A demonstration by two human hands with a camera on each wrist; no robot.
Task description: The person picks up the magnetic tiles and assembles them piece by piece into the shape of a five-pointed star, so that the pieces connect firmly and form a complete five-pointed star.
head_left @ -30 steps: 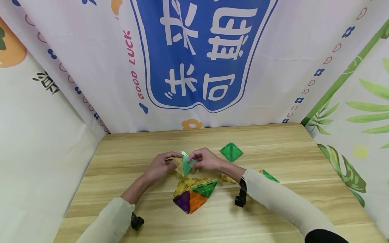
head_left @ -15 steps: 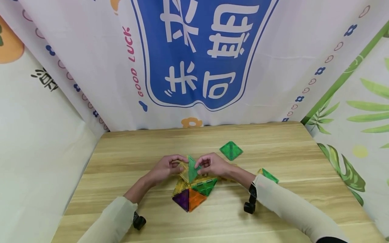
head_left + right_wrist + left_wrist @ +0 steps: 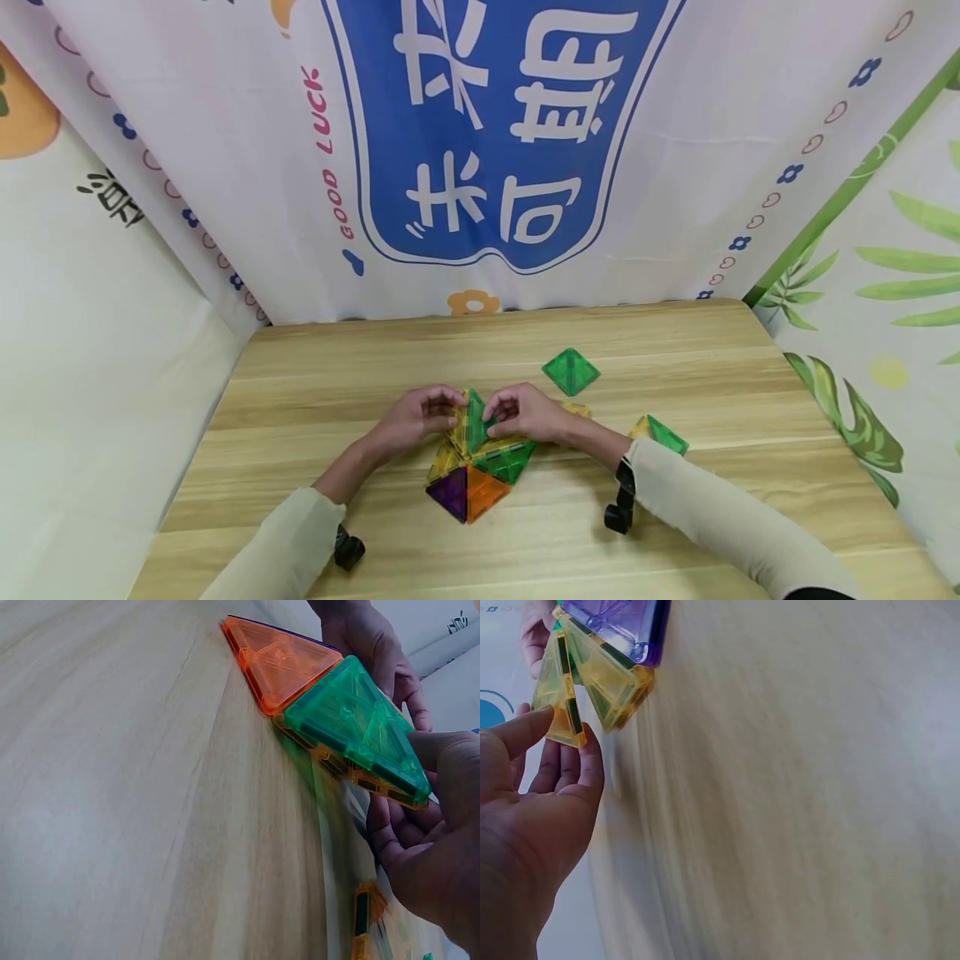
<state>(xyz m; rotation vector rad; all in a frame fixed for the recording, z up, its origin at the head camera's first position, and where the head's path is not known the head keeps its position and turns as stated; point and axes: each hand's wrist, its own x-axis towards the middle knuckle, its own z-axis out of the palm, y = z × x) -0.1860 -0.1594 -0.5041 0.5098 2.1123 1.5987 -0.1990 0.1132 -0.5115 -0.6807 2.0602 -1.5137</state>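
Observation:
My left hand pinches a yellow triangular magnetic tile between thumb and fingers. Opposite it, my right hand pinches a green triangular magnetic tile. In the head view these two tiles meet along one edge, right at the back of a cluster of tiles. That cluster has a purple triangle and an orange triangle at the front. Behind them come another green triangle and a yellow one. My right fingers hide part of the held green tile.
Two green triangles form a diamond farther back on the wooden table. Yellow tile pieces show partly behind my right wrist. A green triangle with a yellow one lies to the right. A printed curtain hangs behind the table.
Both hands have moved toward me and slightly right, bringing the held yellow and green tiles from behind the cluster down to its back edge. The other tiles have stayed put.

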